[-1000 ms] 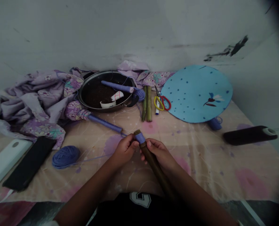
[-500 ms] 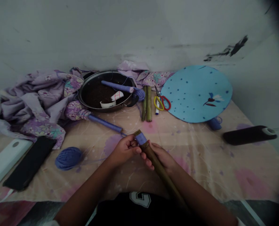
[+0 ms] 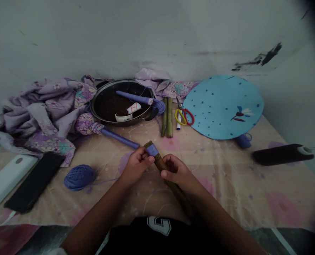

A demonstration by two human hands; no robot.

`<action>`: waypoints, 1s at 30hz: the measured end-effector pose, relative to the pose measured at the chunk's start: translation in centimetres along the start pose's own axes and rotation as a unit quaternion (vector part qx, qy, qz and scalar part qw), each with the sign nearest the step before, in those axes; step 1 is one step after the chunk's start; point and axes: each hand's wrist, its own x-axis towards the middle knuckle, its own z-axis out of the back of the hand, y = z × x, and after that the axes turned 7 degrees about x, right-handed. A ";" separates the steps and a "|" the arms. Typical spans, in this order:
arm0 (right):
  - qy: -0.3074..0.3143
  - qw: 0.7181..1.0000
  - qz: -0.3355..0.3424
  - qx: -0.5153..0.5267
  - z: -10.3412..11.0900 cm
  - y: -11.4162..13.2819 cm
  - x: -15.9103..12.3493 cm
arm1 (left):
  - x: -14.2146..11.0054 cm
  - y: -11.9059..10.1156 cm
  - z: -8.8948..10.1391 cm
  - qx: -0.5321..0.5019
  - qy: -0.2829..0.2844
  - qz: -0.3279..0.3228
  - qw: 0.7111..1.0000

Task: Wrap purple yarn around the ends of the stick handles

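Observation:
My right hand (image 3: 176, 172) is wrapped round a brown stick (image 3: 159, 165) that slants up from my lap toward the table's middle. A band of purple yarn (image 3: 152, 150) is wound near the stick's far tip. My left hand (image 3: 136, 165) pinches the yarn at that band, fingers closed. A thin strand runs left from there to a purple yarn ball (image 3: 79, 177) lying on the floral cloth. Just beyond my hands lies another stick with a purple-wound shaft (image 3: 120, 139) and a floral cloth head.
A dark round pan (image 3: 121, 102) at the back holds a white cup and a purple-wrapped stick. Green sticks (image 3: 167, 117), scissors (image 3: 183, 115), a blue round fan (image 3: 222, 105), a black roller (image 3: 282, 154), a black phone (image 3: 35, 182), a white box (image 3: 5, 179) and crumpled floral fabric (image 3: 40, 118) surround it.
The stick's wrapped tip has swung a little left and away from me. My right hand has shifted over the top of the shaft. The yarn ball rolled slightly right.

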 end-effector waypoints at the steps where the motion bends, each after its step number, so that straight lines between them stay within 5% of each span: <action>1: -0.005 1.000 -0.003 -0.003 0.1 0.0 0.0 | 0.0 0.0 0.0 -0.004 0.003 0.000 1.000; 9: 0.101 0.982 -0.105 0.116 1.0 -0.8 0.3 | -0.3 0.4 0.3 -0.053 0.043 -0.006 0.998; 19: 0.059 0.992 -0.067 0.094 0.3 -0.4 0.1 | -0.3 0.2 0.2 -0.031 0.029 -0.012 0.999; 30: 0.050 0.980 -0.135 0.134 0.9 -0.6 0.2 | -0.4 -0.1 0.0 -0.031 0.063 -0.021 0.997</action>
